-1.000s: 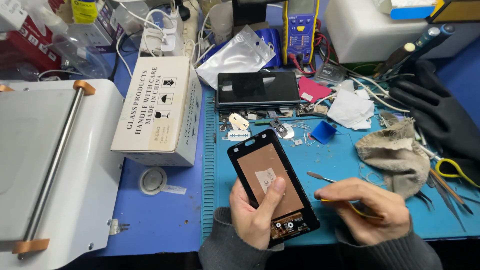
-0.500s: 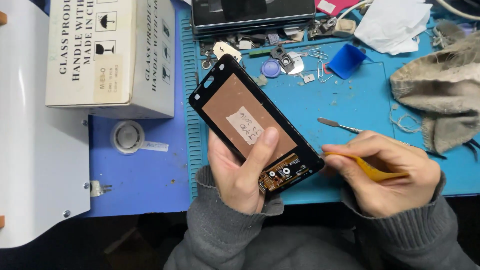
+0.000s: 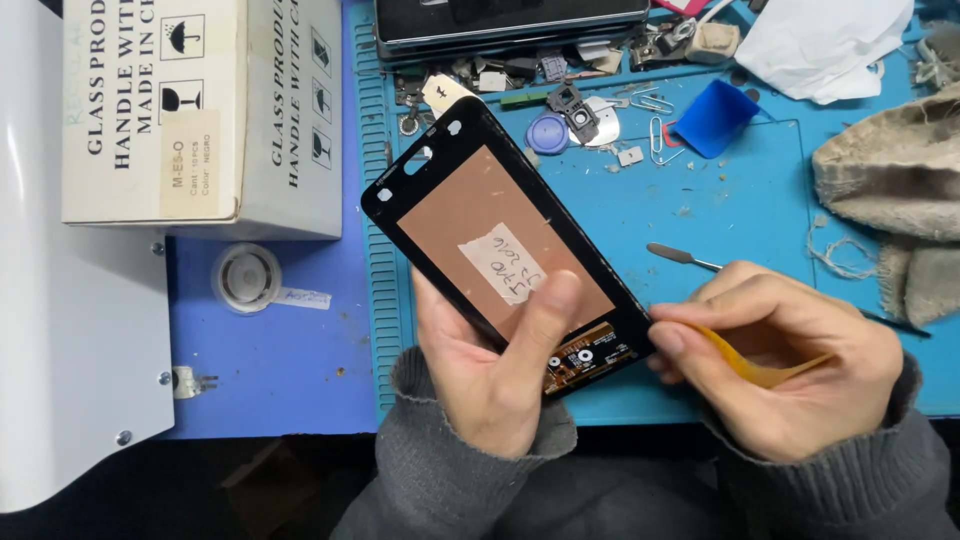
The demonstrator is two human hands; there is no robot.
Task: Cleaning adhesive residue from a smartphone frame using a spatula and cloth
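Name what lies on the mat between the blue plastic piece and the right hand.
In the head view, a thin metal spudger lies between the blue plastic piece and the right hand.

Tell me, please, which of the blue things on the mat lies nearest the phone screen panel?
The round blue cap, just beyond the panel's top corner; the blue plastic scoop lies farther right.

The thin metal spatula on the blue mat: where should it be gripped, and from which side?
Grip the metal spatula at its bare shaft just behind the flat blade, coming from above. It lies flat on the blue mat, and its handle end is hidden behind the right hand.
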